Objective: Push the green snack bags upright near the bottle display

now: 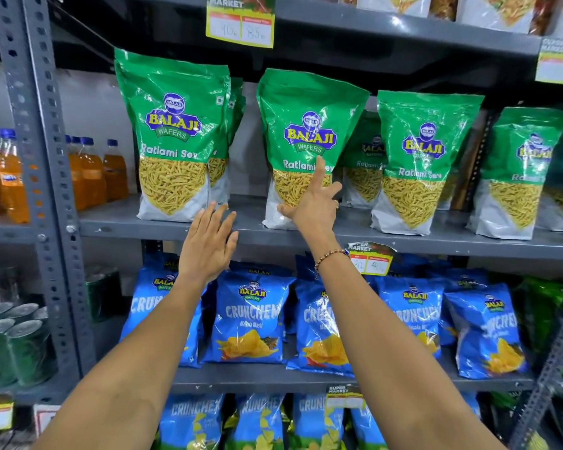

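Item: green sev pouch [309,131], upright at the shelf [163,227] front edge, mid-row. Our right hand [316,203] spreads against its lower face; left hand [208,245] flat, holding nothing. Risk: a push tips it backward onto the pouches behind.

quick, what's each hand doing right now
Left hand: open, fingers straight, holding nothing, just below the leftmost green pouch.
Right hand: open, fingers spread against the second green pouch.

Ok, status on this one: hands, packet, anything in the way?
Right hand open, fingers spread on second Ratlami Sev packet. Left hand open, near first packet, holding nothing. Both packets upright on shelf. Nothing between hands and packets.
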{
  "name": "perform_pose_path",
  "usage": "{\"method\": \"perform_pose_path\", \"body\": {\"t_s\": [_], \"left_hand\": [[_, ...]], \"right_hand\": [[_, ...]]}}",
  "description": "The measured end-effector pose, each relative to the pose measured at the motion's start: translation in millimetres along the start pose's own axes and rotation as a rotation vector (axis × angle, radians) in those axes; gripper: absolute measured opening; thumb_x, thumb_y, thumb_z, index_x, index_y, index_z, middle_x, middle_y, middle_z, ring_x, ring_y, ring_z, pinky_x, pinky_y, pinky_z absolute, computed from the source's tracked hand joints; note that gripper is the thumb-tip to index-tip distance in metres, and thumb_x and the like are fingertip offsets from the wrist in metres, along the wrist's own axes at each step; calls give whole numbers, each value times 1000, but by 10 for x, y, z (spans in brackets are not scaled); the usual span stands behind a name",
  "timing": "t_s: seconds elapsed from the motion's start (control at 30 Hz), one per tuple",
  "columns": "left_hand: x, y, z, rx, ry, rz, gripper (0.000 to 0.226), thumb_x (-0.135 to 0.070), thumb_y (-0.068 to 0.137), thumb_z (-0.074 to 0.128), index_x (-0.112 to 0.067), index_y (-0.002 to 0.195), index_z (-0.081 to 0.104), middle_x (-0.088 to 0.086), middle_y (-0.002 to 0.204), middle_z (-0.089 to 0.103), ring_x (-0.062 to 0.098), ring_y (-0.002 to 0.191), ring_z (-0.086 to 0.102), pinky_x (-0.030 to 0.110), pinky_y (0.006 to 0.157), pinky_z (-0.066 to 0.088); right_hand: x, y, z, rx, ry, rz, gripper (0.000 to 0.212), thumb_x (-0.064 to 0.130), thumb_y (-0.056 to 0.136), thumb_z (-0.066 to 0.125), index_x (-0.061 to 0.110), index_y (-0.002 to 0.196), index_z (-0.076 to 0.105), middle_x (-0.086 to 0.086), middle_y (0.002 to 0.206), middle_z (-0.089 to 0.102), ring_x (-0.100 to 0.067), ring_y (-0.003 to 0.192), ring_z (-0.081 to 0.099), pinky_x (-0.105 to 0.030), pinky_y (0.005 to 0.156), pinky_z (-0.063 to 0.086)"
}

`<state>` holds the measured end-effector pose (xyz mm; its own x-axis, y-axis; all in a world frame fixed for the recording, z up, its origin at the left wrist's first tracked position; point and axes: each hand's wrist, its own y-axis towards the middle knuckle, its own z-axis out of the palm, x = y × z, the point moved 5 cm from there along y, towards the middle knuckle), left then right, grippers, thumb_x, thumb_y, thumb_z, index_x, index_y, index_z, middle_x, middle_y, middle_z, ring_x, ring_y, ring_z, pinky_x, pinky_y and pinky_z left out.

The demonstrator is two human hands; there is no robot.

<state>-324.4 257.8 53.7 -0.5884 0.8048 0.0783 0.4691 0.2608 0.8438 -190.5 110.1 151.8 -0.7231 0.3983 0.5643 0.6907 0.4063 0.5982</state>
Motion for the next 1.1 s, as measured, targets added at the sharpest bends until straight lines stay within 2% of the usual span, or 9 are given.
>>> {"method": "perform_pose_path", "body": {"t_s": [0.1, 0.23, 0.4, 0.53, 0.63, 0.7, 0.8, 0.93, 1.1], "left_hand": [[2, -4, -13, 0, -9, -4, 53, -36, 102, 26, -4, 135, 53, 19, 145, 47, 33, 142, 30, 35, 119, 2], [-10, -6, -24, 5, -29, -7, 53, -36, 102, 27, -3, 135, 52, 18, 147, 45, 32, 143, 28, 34, 120, -1], [-30, 3, -60, -4, -48, -20, 54, -37, 102, 26, -2, 134, 52, 18, 146, 46, 33, 143, 30, 34, 120, 1], [-87, 71, -90, -26, -46, -16, 53, -37, 103, 25, -3, 134, 53, 18, 144, 48, 33, 140, 32, 36, 119, 3], [-107, 69, -36, -11, -43, 0, 59, -41, 105, 17, -5, 137, 51, 17, 146, 46, 32, 141, 30, 40, 119, 5], [-100, 53, -6, -15, -38, 2, 58, -41, 104, 18, -6, 137, 50, 16, 146, 46, 32, 141, 29, 41, 118, 7], [-86, 57, 10, -19, -45, -1, 54, -39, 103, 23, -7, 138, 49, 16, 146, 45, 31, 142, 29, 43, 118, 10], [-72, 53, 25, -21, -60, -2, 58, -42, 105, 16, -8, 138, 49, 16, 146, 45, 31, 141, 30, 43, 118, 13], [-70, 51, 25, -36, -65, -6, 55, -40, 104, 23, -8, 137, 51, 17, 145, 46, 33, 140, 33, 41, 118, 12]], "right_hand": [[6, -51, -49, 0, 9, 2, 113, 28, 69, 82, 30, 148, 2, -22, 127, 32, -44, 98, 54, -47, 91, 46], [13, -121, -115, -11, 32, 2, 113, 28, 69, 83, 31, 148, 2, -22, 126, 33, -44, 98, 54, -48, 90, 46], [-6, -188, -133, -27, 82, -5, 122, 47, 68, 79, 30, 149, -11, -27, 129, 34, -48, 106, 51, -51, 92, 44], [-63, -308, -174, -140, 80, -74, 108, 60, 77, 65, 27, 150, -6, -31, 148, 17, -57, 131, 25, -60, 102, 35], [-48, -374, -107, -201, 92, -210, 92, 53, 83, 63, 33, 150, 3, -21, 156, 4, -53, 140, 9, -62, 107, 27], [-34, -376, -33, -219, 70, -273, 88, 48, 84, 64, 36, 149, 6, -17, 157, -1, -50, 142, 4, -63, 108, 25], [-18, -347, 53, -241, 26, -305, 87, 42, 84, 66, 37, 149, 8, -16, 158, -5, -49, 142, 4, -61, 109, 24], [-15, -297, 149, -270, -19, -308, 87, 37, 84, 66, 35, 149, 9, -17, 158, -8, -44, 142, 18, -59, 114, 21], [-12, -257, 187, -277, -22, -316, 84, 34, 85, 67, 29, 150, 15, -20, 157, -3, -41, 141, 20, -53, 115, 18]]}}
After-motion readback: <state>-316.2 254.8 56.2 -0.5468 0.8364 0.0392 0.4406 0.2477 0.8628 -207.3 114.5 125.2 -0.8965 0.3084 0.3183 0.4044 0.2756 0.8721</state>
